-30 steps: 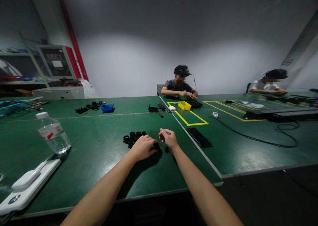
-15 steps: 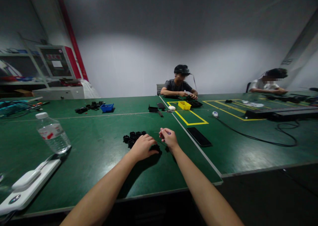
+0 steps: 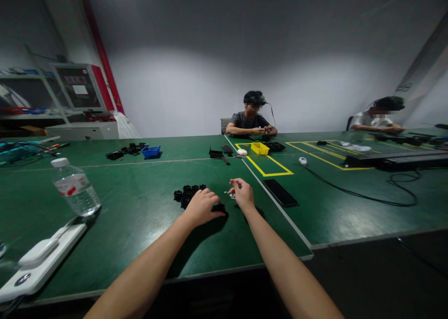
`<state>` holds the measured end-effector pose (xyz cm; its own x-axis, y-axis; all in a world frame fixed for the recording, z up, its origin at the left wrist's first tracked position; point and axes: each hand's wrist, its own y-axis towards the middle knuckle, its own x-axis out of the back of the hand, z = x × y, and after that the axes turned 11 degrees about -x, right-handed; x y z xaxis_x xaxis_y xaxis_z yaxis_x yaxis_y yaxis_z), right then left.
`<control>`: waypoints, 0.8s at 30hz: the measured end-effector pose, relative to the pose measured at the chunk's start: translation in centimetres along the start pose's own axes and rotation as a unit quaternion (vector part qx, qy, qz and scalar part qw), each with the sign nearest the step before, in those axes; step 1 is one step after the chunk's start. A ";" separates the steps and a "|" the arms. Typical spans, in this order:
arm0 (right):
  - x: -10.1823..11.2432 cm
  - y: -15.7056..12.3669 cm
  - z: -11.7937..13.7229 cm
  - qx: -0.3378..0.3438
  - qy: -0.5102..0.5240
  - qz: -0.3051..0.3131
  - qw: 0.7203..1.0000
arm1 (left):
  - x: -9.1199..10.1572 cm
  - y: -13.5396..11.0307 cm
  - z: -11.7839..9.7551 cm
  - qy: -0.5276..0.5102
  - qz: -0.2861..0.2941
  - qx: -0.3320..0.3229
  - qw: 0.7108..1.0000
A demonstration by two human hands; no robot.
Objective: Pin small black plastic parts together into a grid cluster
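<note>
My left hand point(image 3: 202, 207) rests on the green table, its thumb and fingers closed around a small black plastic part point(image 3: 220, 208). Just beyond that hand sits a cluster of similar black parts point(image 3: 187, 191), several of them packed together. To the right, my right hand point(image 3: 243, 195) is raised a little above the table with its fingertips pinched together. What those fingertips hold, if anything, is too small to make out. Beside and partly behind them show small whitish bits point(image 3: 230, 194), perhaps on the table.
A black phone point(image 3: 280, 193) lies right of my right hand. Further back are a yellow bin point(image 3: 259, 148), a blue bin point(image 3: 151, 152) and loose black parts point(image 3: 126, 151). A water bottle point(image 3: 76, 188) and white power strip point(image 3: 44, 260) stand left. Two people sit across the table.
My right hand has shifted slightly right and turned, and whitish bits now show beside its fingers. A thin line by its fingertips no longer shows. My left hand stays on the black part.
</note>
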<state>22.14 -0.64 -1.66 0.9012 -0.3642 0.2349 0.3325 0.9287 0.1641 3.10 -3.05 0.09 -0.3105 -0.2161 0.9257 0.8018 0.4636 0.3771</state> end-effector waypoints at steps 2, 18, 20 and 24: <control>0.4 -0.1 0.1 0.005 -0.112 -0.016 0.994 | 0.1 0.0 0.0 0.000 0.000 -0.005 1.000; 0.8 -0.3 -0.4 -0.014 -0.394 -0.017 0.919 | -0.4 0.0 0.0 0.010 -0.006 -0.005 1.000; 0.8 -0.4 -0.3 -0.015 -0.391 -0.017 0.920 | -0.4 0.0 0.0 0.012 -0.007 -0.005 1.000; 0.8 -0.4 -0.2 -0.017 -0.387 -0.013 0.922 | -0.4 0.0 0.0 0.009 -0.006 -0.003 1.000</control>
<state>22.81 -1.30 -1.73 0.4286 -0.3150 0.8468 0.3726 0.9155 0.1520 3.18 -2.94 -0.25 -0.3113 -0.2367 0.9204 0.8013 0.4554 0.3881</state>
